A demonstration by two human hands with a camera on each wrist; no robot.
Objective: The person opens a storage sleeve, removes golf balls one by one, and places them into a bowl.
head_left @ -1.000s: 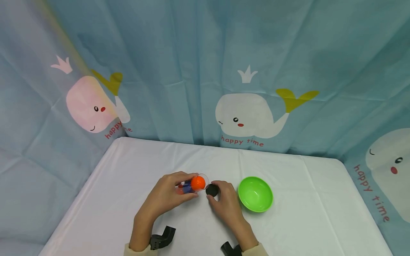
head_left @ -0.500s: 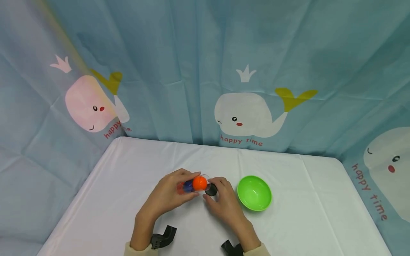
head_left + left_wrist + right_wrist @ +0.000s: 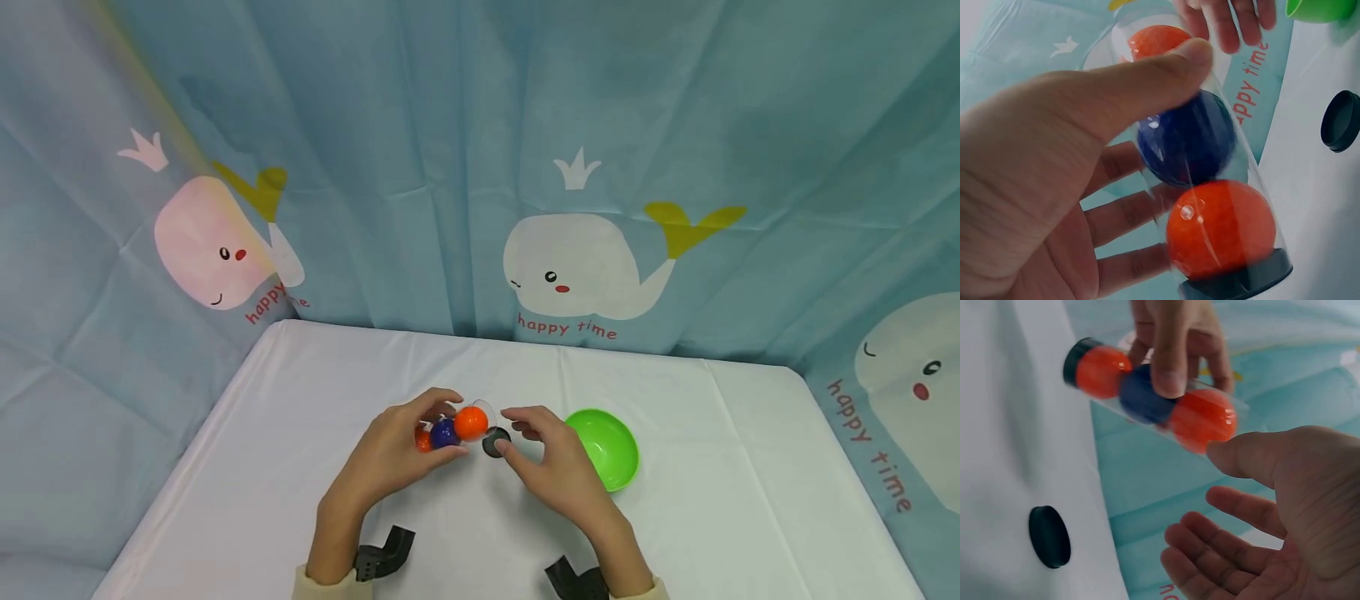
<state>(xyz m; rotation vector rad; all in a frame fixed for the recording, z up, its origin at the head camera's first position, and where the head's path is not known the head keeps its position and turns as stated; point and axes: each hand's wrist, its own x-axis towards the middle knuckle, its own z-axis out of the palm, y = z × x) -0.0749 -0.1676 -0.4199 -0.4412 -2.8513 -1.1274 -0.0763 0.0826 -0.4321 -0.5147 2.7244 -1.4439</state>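
Three balls could be spilled if the tube, grasped by the left hand short of the far edge of the table, is tipped uncapped end down, since the loose cap is unheld by the relaxed, empty right hand.

Red "happy time" lettering on the blue curtain, printed beneath the middle whale, again near the right whale, broken by a fold beneath the left whale.
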